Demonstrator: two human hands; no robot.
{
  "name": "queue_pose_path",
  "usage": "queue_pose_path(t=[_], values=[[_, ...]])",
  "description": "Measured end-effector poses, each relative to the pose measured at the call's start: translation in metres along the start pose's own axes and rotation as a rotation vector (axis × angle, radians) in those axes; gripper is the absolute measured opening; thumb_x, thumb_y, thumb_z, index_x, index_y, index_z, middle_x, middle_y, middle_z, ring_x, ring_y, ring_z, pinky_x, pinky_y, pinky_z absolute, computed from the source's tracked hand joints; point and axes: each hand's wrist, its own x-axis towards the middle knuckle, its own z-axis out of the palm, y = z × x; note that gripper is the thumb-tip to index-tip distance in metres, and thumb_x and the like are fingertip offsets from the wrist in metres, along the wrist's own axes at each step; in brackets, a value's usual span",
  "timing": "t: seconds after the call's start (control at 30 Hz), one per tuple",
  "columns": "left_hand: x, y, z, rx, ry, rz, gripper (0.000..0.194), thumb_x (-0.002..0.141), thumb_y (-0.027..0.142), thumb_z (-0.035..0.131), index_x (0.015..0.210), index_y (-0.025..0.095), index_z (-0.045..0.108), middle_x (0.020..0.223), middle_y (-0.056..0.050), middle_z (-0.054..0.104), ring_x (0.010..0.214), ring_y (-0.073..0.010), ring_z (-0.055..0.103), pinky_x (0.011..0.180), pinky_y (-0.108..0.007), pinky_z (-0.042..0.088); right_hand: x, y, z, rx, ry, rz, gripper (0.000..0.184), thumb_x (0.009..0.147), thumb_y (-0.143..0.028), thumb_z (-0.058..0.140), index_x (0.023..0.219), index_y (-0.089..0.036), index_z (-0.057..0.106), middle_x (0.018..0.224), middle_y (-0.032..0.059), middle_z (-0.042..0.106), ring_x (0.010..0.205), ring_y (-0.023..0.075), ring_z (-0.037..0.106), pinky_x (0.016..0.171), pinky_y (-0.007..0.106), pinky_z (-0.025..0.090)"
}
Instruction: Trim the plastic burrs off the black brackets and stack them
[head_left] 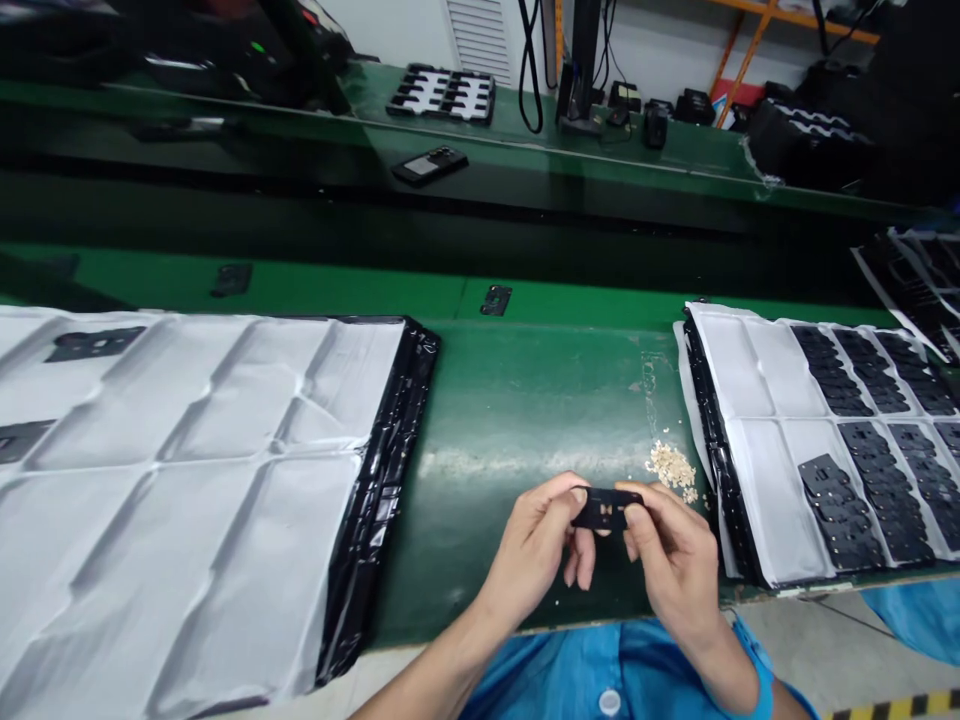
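Clearly, black part between 2 hands.

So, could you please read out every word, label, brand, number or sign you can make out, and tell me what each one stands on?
No word, brand or number is readable.
Black part between the left hand and right hand: pale marks, too small to read.
Dark plates in the white tray: any print is too small.
Striped floor marking: no lettering visible.

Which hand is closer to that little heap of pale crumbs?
Right. The right hand is just on the near side of the heap; the left hand is farther off, toward the left.
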Motion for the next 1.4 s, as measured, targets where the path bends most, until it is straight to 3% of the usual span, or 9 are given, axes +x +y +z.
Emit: queue_pose_path(t=[0.13,0.33,0.5,0.77,0.97,1.03,1.13,1.27,1.4], values=[[-0.009,0.007,-0.001,0.107,0.024,0.024,0.043,0.103,0.055,0.048,0.083,0.019,0.059,0.045,0.0,0.064,0.035,-0.0117,0.052,0.042,-0.02,0.043,0.004,0.0,0.002,0.23,-0.055,0.222,0.026,0.105,-0.038,0.06,0.103,-0.017,0.077,0.067,-0.0014,0.06,0.05,0.0114,0.055,0.05,0.024,0.045],[-0.017,0.006,-0.003,0.19,0.005,0.069,0.044,0.105,0.056,0.046,0.086,0.019,0.06,0.047,0.001,0.065,0.038,-0.0118,0.054,0.044,-0.02,0.046,0.005,0.002,0.008,0.312,0.012,0.296,0.031,0.1,-0.044,0.066,0.086,-0.017,0.073,0.056,-0.0055,0.052,0.043,0.0075,0.044,0.044,0.019,0.035],[-0.018,0.003,-0.003,0.205,-0.053,0.083,0.045,0.106,0.058,0.045,0.087,0.019,0.059,0.049,0.001,0.065,0.039,-0.0118,0.055,0.044,-0.02,0.046,0.006,0.01,0.011,0.408,0.086,0.39,0.033,0.094,-0.044,0.072,0.075,-0.018,0.067,0.059,-0.0064,0.048,0.046,0.0057,0.038,0.042,0.017,0.028],[-0.018,0.014,-0.016,0.015,-0.127,-0.038,0.045,0.098,0.062,0.058,0.092,0.017,0.057,0.056,0.0,0.069,0.043,-0.0114,0.059,0.047,-0.021,0.048,0.008,0.012,0.013,0.478,-0.036,0.486,0.035,0.095,-0.049,0.072,0.087,-0.015,0.075,0.056,-0.0065,0.052,0.04,0.003,0.035,0.04,0.017,0.024],[-0.02,0.027,-0.043,0.124,-0.085,-0.066,0.033,0.098,0.051,0.06,0.093,0.019,0.053,0.059,0.0,0.07,0.047,-0.0115,0.062,0.05,-0.021,0.048,0.013,0.01,0.022,0.397,-0.142,0.492,0.041,0.097,-0.056,0.07,0.096,-0.015,0.075,0.05,-0.0068,0.051,0.04,0.0066,0.042,0.042,0.018,0.033],[-0.009,0.036,-0.06,0.215,-0.08,-0.073,0.027,0.099,0.046,0.058,0.093,0.02,0.052,0.058,0.002,0.069,0.048,-0.0126,0.064,0.05,-0.021,0.049,0.015,0.011,0.026,0.343,-0.159,0.469,0.043,0.097,-0.057,0.069,0.108,-0.015,0.074,0.057,-0.0038,0.059,0.044,0.0082,0.047,0.045,0.019,0.038],[0.027,0.054,-0.092,0.489,0.004,-0.084,0.015,0.099,0.033,0.054,0.092,0.02,0.053,0.057,0.003,0.067,0.051,-0.0149,0.069,0.049,-0.021,0.049,0.017,0.015,0.031,0.276,-0.159,0.43,0.047,0.096,-0.058,0.07,0.118,-0.017,0.072,0.079,0.0035,0.07,0.051,0.0098,0.054,0.047,0.021,0.042],[0.086,0.077,-0.128,0.789,0.154,-0.072,0.011,0.099,0.025,0.056,0.092,0.018,0.057,0.054,0.002,0.067,0.049,-0.0161,0.07,0.049,-0.021,0.049,0.014,0.022,0.032,0.189,-0.197,0.387,0.044,0.099,-0.059,0.064,0.101,-0.016,0.077,0.071,0.0025,0.065,0.053,0.0119,0.054,0.049,0.023,0.042],[0.115,0.092,-0.149,1.016,0.242,-0.021,0.012,0.096,0.026,0.065,0.103,0.016,0.066,0.061,-0.001,0.073,0.066,-0.023,0.078,0.065,-0.029,0.058,0.008,0.029,0.032,0.161,-0.189,0.389,0.048,0.099,-0.062,0.062,0.096,-0.017,0.077,0.068,0.0016,0.062,0.05,0.0115,0.049,0.048,0.023,0.038]])
